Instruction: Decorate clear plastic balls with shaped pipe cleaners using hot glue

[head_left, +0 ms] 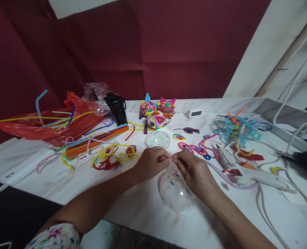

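Two-handed fine work at a craft table point(275, 221). The left hand point(153, 160) and the right hand point(197, 170) meet fingertip to fingertip, thumbs and forefingers closed in a pinch; whether a small pinkish piece lies between them cannot be told. Bringing both pinches together probably lets each steady the other. The clear plastic shell point(178, 194), flecked with coloured bits, lies on the table just below the fingers, partly behind the right hand — directly before the body, where both hands can reach it. A second clear shell point(157, 139) rests farther back, near three decorated figures point(155, 119), perhaps set there to stay out of the way yet in sight. At left, the orange pipe cleaners point(96, 142) lie bundled lengthwise, presumably so that single strips draw out easily; the red plastic bag point(57, 129) beyond holds more. At right, the glue gun point(259, 178) lies among loose cables point(267, 218) — a position likely owed to its cord. The tangle of blue stems point(237, 129) sits behind it.
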The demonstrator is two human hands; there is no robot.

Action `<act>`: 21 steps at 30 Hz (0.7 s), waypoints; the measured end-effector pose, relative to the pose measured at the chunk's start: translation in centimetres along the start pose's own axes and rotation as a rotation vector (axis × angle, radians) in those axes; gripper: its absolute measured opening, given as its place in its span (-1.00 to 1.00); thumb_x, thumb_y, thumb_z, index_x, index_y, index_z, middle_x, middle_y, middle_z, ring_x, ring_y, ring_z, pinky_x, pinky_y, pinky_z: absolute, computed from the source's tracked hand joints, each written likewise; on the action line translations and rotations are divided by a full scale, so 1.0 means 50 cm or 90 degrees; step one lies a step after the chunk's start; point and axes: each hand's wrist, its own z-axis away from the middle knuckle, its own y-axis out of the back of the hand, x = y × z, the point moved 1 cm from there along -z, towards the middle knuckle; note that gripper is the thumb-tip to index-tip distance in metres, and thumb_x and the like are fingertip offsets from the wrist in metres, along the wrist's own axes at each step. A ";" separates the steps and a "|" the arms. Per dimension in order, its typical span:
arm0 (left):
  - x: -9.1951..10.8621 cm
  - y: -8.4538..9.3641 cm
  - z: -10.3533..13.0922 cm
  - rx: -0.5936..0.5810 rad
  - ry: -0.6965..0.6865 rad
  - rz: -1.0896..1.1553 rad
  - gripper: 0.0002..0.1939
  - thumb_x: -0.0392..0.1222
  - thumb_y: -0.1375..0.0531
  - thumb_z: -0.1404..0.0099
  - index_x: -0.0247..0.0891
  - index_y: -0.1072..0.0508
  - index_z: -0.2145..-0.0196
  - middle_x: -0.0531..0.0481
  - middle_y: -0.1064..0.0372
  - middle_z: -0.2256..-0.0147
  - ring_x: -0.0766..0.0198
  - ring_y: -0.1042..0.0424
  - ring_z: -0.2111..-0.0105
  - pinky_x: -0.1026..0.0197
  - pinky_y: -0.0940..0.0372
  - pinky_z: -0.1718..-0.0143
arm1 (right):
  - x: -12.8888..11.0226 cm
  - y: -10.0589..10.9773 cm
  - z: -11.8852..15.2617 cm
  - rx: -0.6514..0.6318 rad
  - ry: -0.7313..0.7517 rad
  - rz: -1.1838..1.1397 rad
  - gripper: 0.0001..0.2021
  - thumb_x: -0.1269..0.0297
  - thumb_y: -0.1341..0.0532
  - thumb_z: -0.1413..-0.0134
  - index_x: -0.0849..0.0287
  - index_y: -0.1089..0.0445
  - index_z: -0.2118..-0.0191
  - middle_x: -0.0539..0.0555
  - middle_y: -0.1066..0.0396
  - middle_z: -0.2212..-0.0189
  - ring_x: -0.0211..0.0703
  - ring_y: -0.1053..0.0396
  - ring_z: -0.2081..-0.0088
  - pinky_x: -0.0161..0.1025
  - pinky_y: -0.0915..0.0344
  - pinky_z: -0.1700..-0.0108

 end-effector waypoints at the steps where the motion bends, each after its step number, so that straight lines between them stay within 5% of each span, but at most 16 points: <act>1: 0.000 -0.001 0.000 0.008 0.004 0.006 -0.92 -0.33 -0.19 -0.13 -0.28 -0.49 0.47 0.16 -0.18 0.58 0.42 -0.18 0.55 0.33 -0.09 0.49 | 0.001 -0.001 0.000 0.001 -0.011 -0.005 -0.83 0.29 -0.07 -0.15 0.11 -0.41 0.33 0.02 -0.43 0.42 -0.17 -0.39 0.40 -0.27 -0.26 0.36; 11: 0.003 -0.024 0.010 0.114 0.089 0.136 -0.84 -0.19 -0.19 -0.15 -0.29 -0.45 0.53 0.12 -0.20 0.62 0.40 -0.18 0.57 0.32 -0.08 0.53 | 0.002 -0.011 0.002 0.001 -0.220 -0.254 -0.75 0.03 -0.17 -0.03 0.12 -0.40 0.41 -0.02 -0.37 0.56 -0.19 -0.32 0.55 -0.26 -0.26 0.48; 16: 0.004 -0.040 0.019 0.179 0.154 0.256 -0.82 -0.11 -0.21 -0.12 -0.29 -0.45 0.50 0.08 -0.32 0.57 0.36 -0.28 0.54 0.31 -0.18 0.50 | -0.008 -0.021 0.001 0.047 -0.208 -0.334 -0.75 0.04 -0.19 -0.03 0.14 -0.41 0.39 -0.01 -0.37 0.56 -0.17 -0.34 0.53 -0.24 -0.29 0.46; 21: -0.003 -0.044 0.015 0.147 0.178 0.258 -0.82 -0.12 -0.22 -0.13 -0.30 -0.46 0.49 0.06 -0.38 0.56 0.34 -0.33 0.52 0.31 -0.22 0.47 | -0.006 -0.013 0.002 0.061 -0.149 -0.185 -0.79 0.12 -0.16 -0.07 0.15 -0.40 0.38 -0.01 -0.36 0.54 -0.19 -0.30 0.53 -0.27 -0.23 0.49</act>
